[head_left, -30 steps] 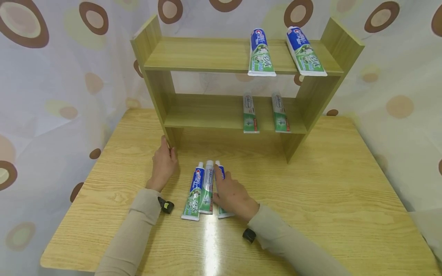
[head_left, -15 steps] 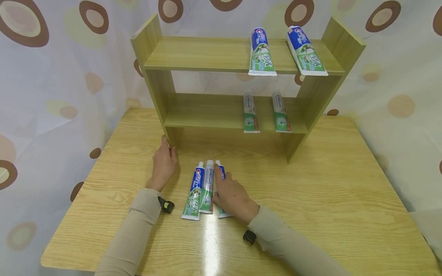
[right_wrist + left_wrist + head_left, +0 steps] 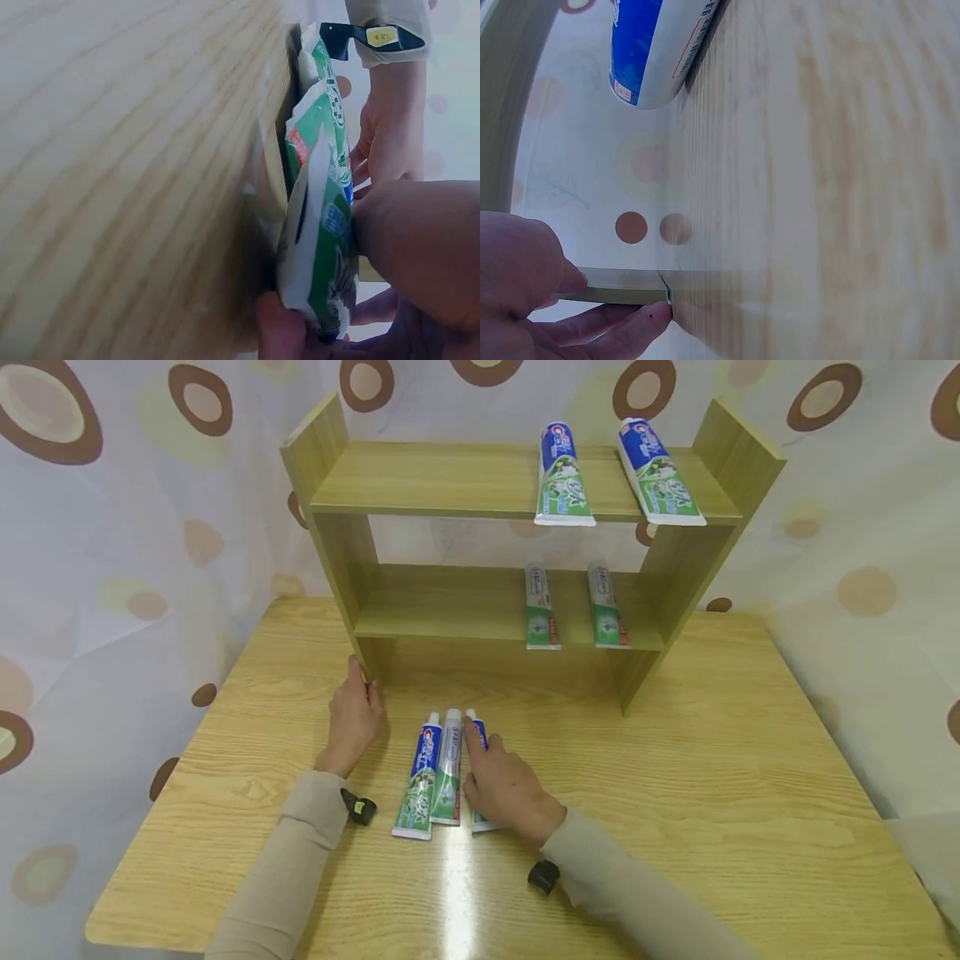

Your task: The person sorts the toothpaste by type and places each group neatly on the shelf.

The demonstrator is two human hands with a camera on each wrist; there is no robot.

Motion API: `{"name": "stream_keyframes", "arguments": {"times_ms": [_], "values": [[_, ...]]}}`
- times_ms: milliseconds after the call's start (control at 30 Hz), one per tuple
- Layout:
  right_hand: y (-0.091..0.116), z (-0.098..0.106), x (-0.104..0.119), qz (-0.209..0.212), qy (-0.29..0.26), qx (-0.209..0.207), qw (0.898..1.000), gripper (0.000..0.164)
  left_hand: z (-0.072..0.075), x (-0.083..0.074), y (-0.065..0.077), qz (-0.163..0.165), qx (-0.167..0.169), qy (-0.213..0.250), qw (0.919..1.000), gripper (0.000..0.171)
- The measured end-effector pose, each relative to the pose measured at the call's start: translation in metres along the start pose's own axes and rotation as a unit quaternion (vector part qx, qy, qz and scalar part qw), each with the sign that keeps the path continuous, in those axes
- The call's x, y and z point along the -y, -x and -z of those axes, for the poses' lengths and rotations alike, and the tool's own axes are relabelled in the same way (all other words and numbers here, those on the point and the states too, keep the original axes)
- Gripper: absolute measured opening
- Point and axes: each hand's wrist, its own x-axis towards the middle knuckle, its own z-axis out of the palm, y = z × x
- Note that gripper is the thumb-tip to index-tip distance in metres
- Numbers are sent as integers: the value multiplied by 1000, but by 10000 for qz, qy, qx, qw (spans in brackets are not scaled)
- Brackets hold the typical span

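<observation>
My left hand point(image 3: 354, 714) grips the foot of the wooden shelf's left side panel point(image 3: 330, 547). In the left wrist view, the thumb and fingers lie on either side of that panel's edge point(image 3: 622, 295). My right hand point(image 3: 510, 789) holds the rightmost of three toothpaste tubes on the table, a blue-and-green one point(image 3: 330, 255), mostly covered by the hand. The right wrist view has fingers on both sides of this tube. Just left of it lie a silver-and-green toothpaste tube point(image 3: 449, 764) and another blue-and-green toothpaste tube point(image 3: 420, 781), caps pointing toward the shelf.
On the upper board point(image 3: 435, 477) rest two blue-and-green tubes point(image 3: 565, 481) point(image 3: 662, 477), toward the right. The lower board point(image 3: 442, 602) carries two silver-and-green tubes point(image 3: 540, 610) point(image 3: 606, 606). A patterned curtain point(image 3: 135, 543) hangs behind the wooden table point(image 3: 712, 793).
</observation>
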Motion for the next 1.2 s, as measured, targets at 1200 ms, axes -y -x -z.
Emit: {"name": "stream_keyframes", "arguments": {"times_ms": [1200], "values": [[15, 69, 45, -6, 635, -498, 9967, 71, 3, -2, -1, -3, 78, -5, 10000, 41]]}}
